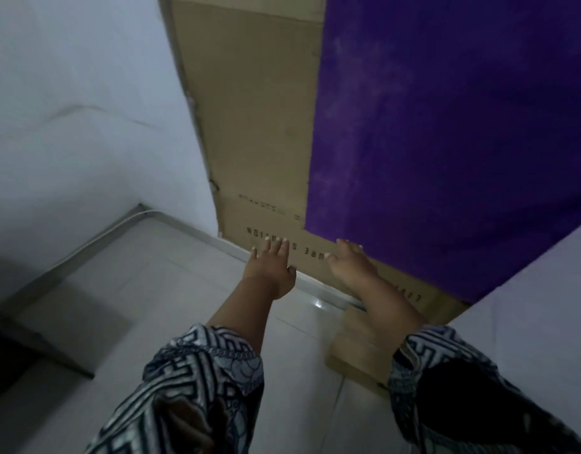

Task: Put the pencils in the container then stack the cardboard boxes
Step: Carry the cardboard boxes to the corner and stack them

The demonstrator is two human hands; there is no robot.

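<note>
A tall brown cardboard box [259,126] with black printed lettering stands against the white wall, its right part covered by a purple sheet [446,126]. My left hand [272,267] rests flat on the box's lower face, fingers spread. My right hand [354,267] lies against the box at the purple sheet's bottom corner, fingers touching its edge. A smaller flat cardboard box [354,348] lies on the floor beneath my right forearm. No pencils or container are in view.
White tiled floor [184,290] spreads below, with a white cable [112,231] running along the wall base at left. A dark object [7,355] sits at the lower left. A white wall or panel [528,306] closes the right side.
</note>
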